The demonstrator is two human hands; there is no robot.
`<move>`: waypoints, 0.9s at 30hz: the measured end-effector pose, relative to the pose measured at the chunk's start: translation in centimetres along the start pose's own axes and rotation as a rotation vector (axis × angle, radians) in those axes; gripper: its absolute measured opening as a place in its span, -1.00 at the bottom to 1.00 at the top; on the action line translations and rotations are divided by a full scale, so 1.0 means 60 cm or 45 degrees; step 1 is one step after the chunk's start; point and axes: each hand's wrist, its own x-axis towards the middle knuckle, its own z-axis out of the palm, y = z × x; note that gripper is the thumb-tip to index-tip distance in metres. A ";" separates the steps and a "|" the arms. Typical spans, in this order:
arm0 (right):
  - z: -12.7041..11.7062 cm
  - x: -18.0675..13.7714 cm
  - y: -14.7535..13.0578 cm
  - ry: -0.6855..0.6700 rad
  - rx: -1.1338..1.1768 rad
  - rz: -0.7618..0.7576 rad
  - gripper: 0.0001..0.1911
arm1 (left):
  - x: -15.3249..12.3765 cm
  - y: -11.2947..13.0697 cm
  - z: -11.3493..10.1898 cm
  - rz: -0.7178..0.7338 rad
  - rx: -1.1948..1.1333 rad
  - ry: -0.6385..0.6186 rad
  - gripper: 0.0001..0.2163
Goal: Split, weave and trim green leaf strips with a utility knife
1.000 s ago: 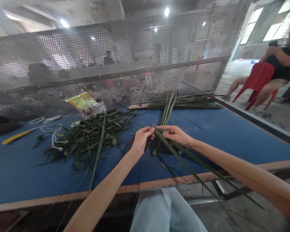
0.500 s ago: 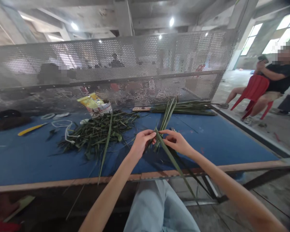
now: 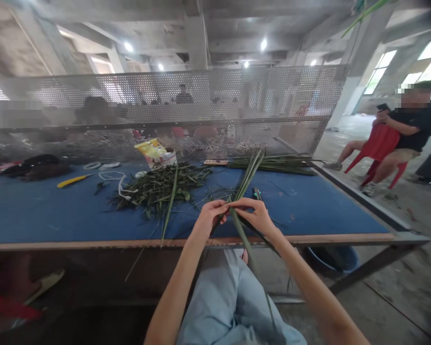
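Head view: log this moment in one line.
left hand: pinching strips | right hand: at strips | strips: hanging below hands | pile: on table, left of strips | yellow tool: left of pile

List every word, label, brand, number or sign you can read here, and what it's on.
No text can be read.
Yellow packet: colored printing, too blurred to read.
Pale container beside it: colored markings, too blurred to tell whether they are words.
Pale flat strip: dark marks, too small to read.
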 end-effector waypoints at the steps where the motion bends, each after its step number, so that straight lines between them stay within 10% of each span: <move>1: 0.003 -0.002 0.003 0.002 0.011 0.029 -0.79 | -0.002 -0.007 -0.001 0.009 -0.015 0.023 -0.76; 27: 0.010 -0.055 0.050 0.121 0.120 0.307 -0.73 | -0.003 -0.090 0.011 0.190 0.255 0.141 -0.78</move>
